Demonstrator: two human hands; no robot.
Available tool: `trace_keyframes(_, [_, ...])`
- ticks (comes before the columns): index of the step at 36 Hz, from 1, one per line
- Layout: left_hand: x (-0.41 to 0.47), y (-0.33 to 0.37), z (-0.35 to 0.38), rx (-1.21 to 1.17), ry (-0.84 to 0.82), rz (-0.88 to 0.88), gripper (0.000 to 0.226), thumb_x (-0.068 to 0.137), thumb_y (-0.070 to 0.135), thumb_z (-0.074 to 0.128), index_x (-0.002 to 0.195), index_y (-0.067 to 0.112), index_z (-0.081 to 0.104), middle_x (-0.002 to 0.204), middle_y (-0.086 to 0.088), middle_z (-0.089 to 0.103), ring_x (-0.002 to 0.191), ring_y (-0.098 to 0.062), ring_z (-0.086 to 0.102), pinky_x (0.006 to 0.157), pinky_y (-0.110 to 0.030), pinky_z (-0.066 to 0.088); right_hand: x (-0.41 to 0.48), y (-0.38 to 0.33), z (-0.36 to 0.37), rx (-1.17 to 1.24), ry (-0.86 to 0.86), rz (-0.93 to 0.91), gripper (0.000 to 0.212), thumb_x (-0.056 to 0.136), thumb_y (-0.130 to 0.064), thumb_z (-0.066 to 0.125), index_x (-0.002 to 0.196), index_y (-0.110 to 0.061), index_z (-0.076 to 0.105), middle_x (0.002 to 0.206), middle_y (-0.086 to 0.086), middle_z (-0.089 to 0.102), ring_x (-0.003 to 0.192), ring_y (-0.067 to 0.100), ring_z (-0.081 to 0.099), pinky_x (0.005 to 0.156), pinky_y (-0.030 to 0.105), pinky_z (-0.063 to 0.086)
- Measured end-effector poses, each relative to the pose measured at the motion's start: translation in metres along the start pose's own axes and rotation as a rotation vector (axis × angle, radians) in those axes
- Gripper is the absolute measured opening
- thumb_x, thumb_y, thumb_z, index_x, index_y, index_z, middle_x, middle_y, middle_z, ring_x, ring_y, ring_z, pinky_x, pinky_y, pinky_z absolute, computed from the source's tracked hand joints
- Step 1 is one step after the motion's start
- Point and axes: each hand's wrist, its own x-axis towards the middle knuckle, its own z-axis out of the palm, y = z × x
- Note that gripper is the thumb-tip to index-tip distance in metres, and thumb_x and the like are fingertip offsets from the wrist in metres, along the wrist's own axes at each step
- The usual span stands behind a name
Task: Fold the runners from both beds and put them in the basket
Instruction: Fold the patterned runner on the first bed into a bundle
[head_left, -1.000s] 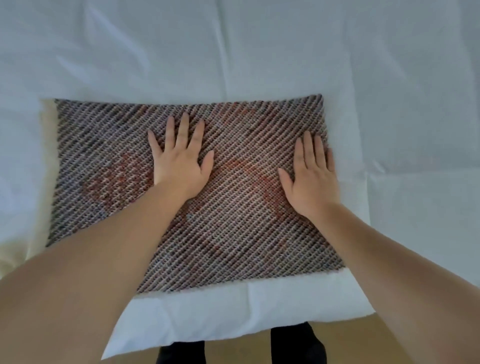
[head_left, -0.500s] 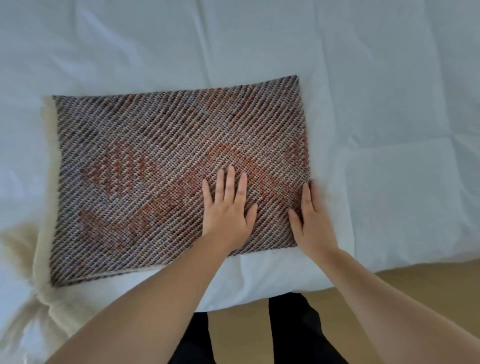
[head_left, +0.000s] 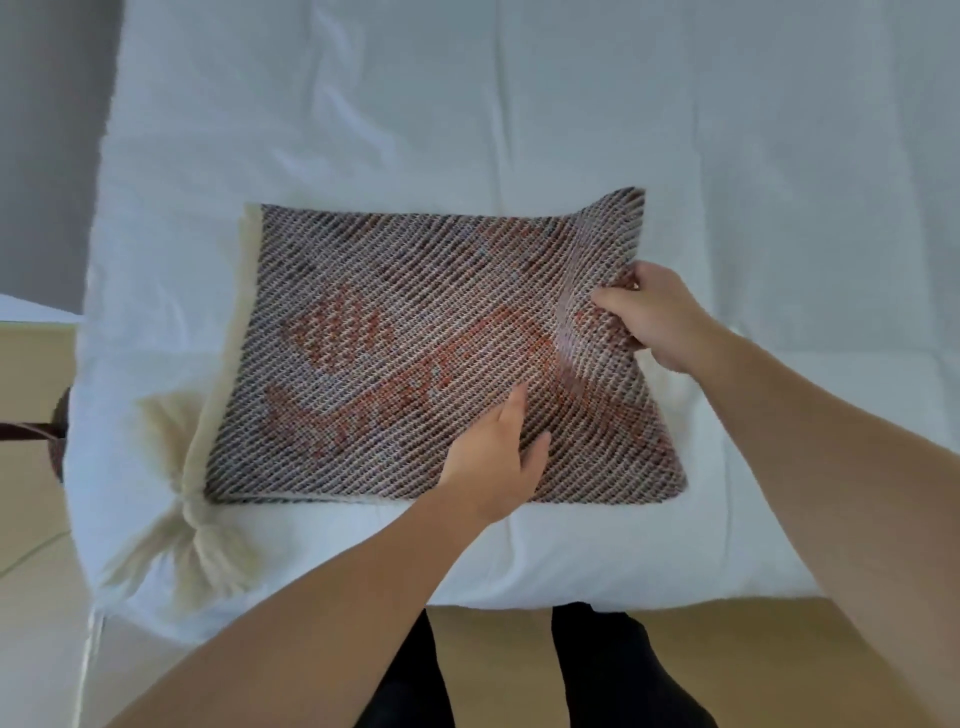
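A folded woven runner, grey-brown with a red pattern and a cream backing, lies near the front edge of the white bed. Cream tassels spread from its near left corner. My right hand pinches the runner's right edge and holds it raised off the bed, so the cloth ripples there. Flat on the cloth near its front edge rests my left hand, fingers together and pressing down.
The bed's left edge drops to a wooden floor, where a dark round object shows partly. My dark-clad legs stand on the floor against the bed's front edge. No basket is in view.
My right hand went from lying flat beside the runner to gripping its right edge and lifting it. My left hand slid toward the front edge. The view shifted, showing the bed's left side.
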Motion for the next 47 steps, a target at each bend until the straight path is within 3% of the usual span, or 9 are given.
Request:
trace_keyframes(4, [-0.020, 0.011, -0.026, -0.248, 0.100, -0.018, 0.057, 0.092, 0.053, 0.038, 0.142, 0.027, 0.029, 0.106, 0.011, 0.064, 0.086, -0.006, 0.062, 0.074, -0.034, 0.053, -0.022, -0.042, 0.046, -0.089, -0.051, -0.129, 0.012, 0.082, -0.017, 0.062, 0.090, -0.023, 0.056, 0.091, 0.003, 0.067, 0.071, 0.020, 0.070, 0.054, 0.039, 0.058])
trace_keyframes(9, [-0.047, 0.005, -0.067, -0.467, 0.279, -0.033, 0.048, 0.089, 0.054, 0.038, 0.131, 0.033, 0.035, 0.066, 0.018, 0.060, 0.058, -0.001, 0.056, 0.050, -0.015, 0.035, -0.037, -0.081, 0.105, -0.269, 0.015, -0.200, 0.026, 0.084, -0.024, 0.058, 0.108, -0.018, 0.053, 0.098, -0.001, 0.063, 0.086, 0.020, 0.062, 0.075, 0.037, 0.052])
trace_keyframes(13, [-0.062, -0.025, -0.096, -0.483, 0.328, -0.155, 0.049, 0.086, 0.048, 0.052, 0.129, 0.035, 0.031, 0.072, 0.015, 0.060, 0.059, 0.001, 0.057, 0.050, -0.012, 0.039, -0.038, -0.102, 0.149, -0.285, 0.069, -0.193, 0.019, 0.088, -0.024, 0.055, 0.105, -0.016, 0.054, 0.095, 0.000, 0.063, 0.081, 0.018, 0.062, 0.071, 0.029, 0.051])
trace_keyframes(15, [-0.069, -0.044, -0.106, -0.445, 0.328, -0.200, 0.049, 0.089, 0.039, 0.053, 0.130, 0.038, 0.026, 0.082, 0.017, 0.061, 0.063, 0.001, 0.058, 0.051, -0.011, 0.041, -0.038, -0.111, 0.171, -0.300, 0.097, -0.210, 0.015, 0.090, -0.025, 0.054, 0.101, -0.016, 0.054, 0.088, -0.002, 0.060, 0.064, 0.009, 0.058, 0.046, 0.007, 0.040])
trace_keyframes(20, [-0.082, -0.095, -0.126, -0.332, 0.382, -0.316, 0.045, 0.099, 0.035, 0.038, 0.142, 0.024, 0.031, 0.120, 0.012, 0.055, 0.107, -0.010, 0.057, 0.088, -0.031, 0.050, -0.035, -0.131, 0.231, -0.311, 0.048, -0.226, 0.011, 0.092, -0.021, 0.054, 0.098, -0.012, 0.051, 0.086, 0.002, 0.058, 0.055, 0.012, 0.060, 0.031, 0.011, 0.036])
trace_keyframes(26, [-0.095, -0.158, -0.149, -0.263, 0.456, -0.343, 0.035, 0.099, 0.039, 0.028, 0.130, 0.027, 0.040, 0.103, 0.013, 0.058, 0.091, -0.011, 0.060, 0.072, -0.028, 0.047, -0.032, -0.151, 0.307, -0.370, 0.010, -0.225, 0.015, 0.093, -0.021, 0.051, 0.103, -0.010, 0.049, 0.091, 0.007, 0.059, 0.073, 0.028, 0.065, 0.064, 0.046, 0.058])
trace_keyframes(37, [-0.096, -0.241, -0.155, -0.232, 0.288, -0.391, 0.040, 0.102, 0.032, 0.024, 0.139, 0.019, 0.033, 0.114, -0.007, 0.059, 0.097, -0.028, 0.061, 0.081, -0.044, 0.052, -0.013, -0.136, 0.389, -0.567, 0.035, -0.246, 0.042, 0.097, -0.029, 0.044, 0.129, -0.001, 0.039, 0.098, 0.019, 0.064, 0.079, 0.034, 0.063, 0.060, 0.038, 0.050])
trace_keyframes(40, [-0.090, -0.248, -0.153, -0.126, 0.264, -0.410, 0.052, 0.101, 0.033, 0.023, 0.150, 0.019, 0.015, 0.147, -0.006, 0.037, 0.122, -0.029, 0.048, 0.094, -0.043, 0.047, -0.009, -0.132, 0.390, -0.595, 0.035, -0.260, 0.060, 0.098, -0.044, 0.037, 0.141, -0.002, 0.031, 0.110, 0.021, 0.063, 0.094, 0.037, 0.063, 0.072, 0.038, 0.050])
trace_keyframes(47, [-0.013, -0.247, -0.203, -0.112, 0.422, -0.161, 0.056, 0.100, 0.029, 0.030, 0.150, 0.010, 0.013, 0.149, -0.012, 0.034, 0.132, -0.028, 0.036, 0.106, -0.039, 0.033, 0.029, -0.136, 0.364, -0.952, 0.279, -0.543, 0.057, 0.099, -0.043, 0.028, 0.145, -0.010, 0.032, 0.148, 0.019, 0.032, 0.137, 0.036, 0.028, 0.112, 0.048, 0.022])
